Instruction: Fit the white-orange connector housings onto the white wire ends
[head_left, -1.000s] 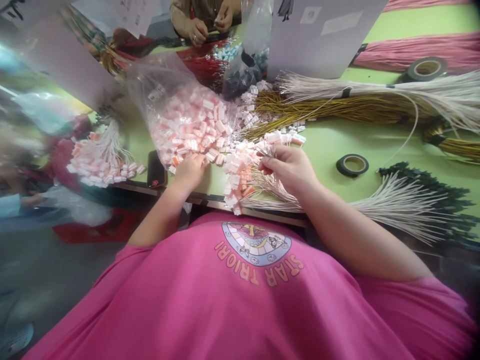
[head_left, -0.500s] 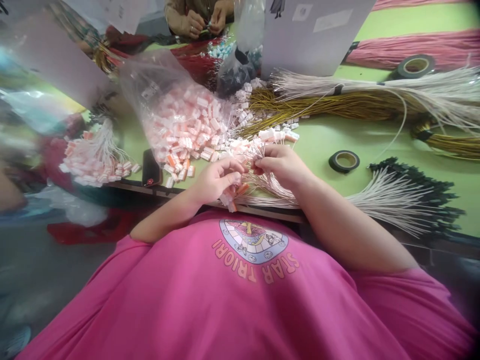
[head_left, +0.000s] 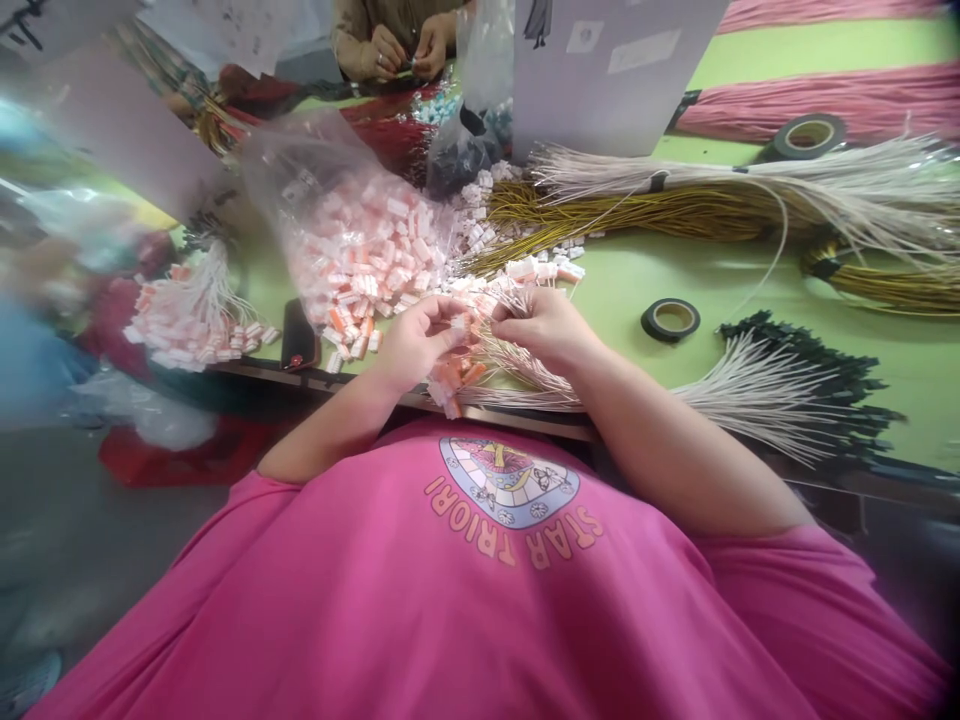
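Note:
Between thumb and fingers my left hand pinches a small white-and-orange plastic connector. Just to its right my right hand is closed, its fingertips on thin white wires; exactly which strands it grips is hidden. Below the hands, a bundle of white wires lies along the table's front edge, with orange and white connectors at its left end. A heap of loose connectors spills from a clear plastic bag beyond my left hand.
A roll of black tape and white wires with black ends lie right. White wires and yellow wires stretch behind. A phone and finished-looking wired connectors are left. Another person's hands work across the table.
My left hand has come up slightly and now shows a connector in its fingertips. My right hand stays beside it, fingers still closed. The whole view has shifted a little.

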